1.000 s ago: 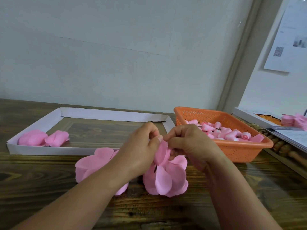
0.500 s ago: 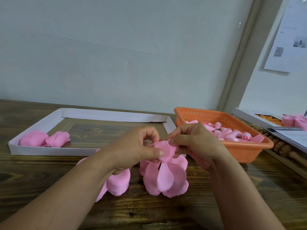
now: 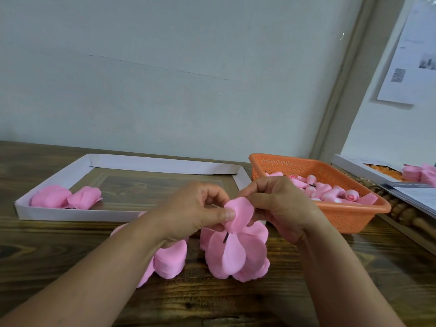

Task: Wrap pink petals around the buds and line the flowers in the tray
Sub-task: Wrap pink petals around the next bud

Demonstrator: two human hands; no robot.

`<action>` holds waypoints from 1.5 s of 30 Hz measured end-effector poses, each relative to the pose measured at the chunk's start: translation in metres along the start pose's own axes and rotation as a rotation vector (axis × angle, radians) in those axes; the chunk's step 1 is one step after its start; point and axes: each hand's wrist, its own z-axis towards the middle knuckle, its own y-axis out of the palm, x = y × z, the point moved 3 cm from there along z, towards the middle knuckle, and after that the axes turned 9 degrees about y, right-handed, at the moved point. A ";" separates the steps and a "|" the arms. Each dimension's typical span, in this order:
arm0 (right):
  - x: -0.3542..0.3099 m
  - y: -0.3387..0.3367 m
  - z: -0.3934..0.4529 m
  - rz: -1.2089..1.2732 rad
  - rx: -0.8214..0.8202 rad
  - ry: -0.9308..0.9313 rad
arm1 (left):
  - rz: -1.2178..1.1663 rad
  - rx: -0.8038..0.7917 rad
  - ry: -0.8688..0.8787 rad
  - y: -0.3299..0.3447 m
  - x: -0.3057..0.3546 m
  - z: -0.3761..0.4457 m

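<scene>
Pink petals [image 3: 238, 251] hang in a cluster just above the tabletop [image 3: 236, 300], beside a loose petal pile [image 3: 168, 260] under the left wrist; farther back the white tray [image 3: 70, 214] holds two finished flowers [image 3: 66, 197] at its left end, and the orange basket [image 3: 349, 218] holds buds [image 3: 323, 190]. Beyond the dark wooden tabletop rises a pale wall [image 3: 165, 79] with a paper sheet [image 3: 410, 57] at right. Left hand [image 3: 193, 211] and right hand [image 3: 278, 204] meet above the cluster, fingers [image 3: 226, 213] curled and pinching its top petal.
</scene>
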 end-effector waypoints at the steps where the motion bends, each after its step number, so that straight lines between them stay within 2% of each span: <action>1: 0.000 0.000 0.000 0.002 0.002 0.001 | -0.012 0.023 -0.002 0.001 -0.001 0.001; 8: 0.001 0.000 0.002 -0.018 0.038 0.006 | -0.018 0.173 -0.030 0.009 -0.008 0.003; 15: -0.002 0.002 -0.001 -0.006 0.002 0.003 | 0.022 0.259 -0.044 0.012 -0.009 0.002; 17: 0.000 0.002 0.000 -0.001 0.037 0.027 | 0.088 0.295 -0.014 0.014 -0.006 0.000; 21: 0.001 0.002 0.002 0.044 0.079 0.051 | 0.388 0.374 0.114 0.019 -0.001 -0.003; 25: 0.003 0.002 0.004 0.082 0.103 0.066 | 0.425 0.377 0.159 0.023 0.000 -0.005; 28: 0.003 -0.001 0.005 0.085 0.133 0.054 | 0.362 0.363 0.156 0.024 0.000 -0.005; 32: 0.005 -0.003 0.006 0.106 0.135 0.044 | 0.152 0.356 0.052 0.025 -0.009 -0.004; 39: 0.001 -0.003 0.001 0.230 -0.120 0.022 | -0.230 0.364 -0.104 0.012 -0.012 0.002; 45: 0.002 -0.004 0.004 0.116 0.010 -0.054 | -0.291 0.285 -0.146 0.013 -0.012 0.002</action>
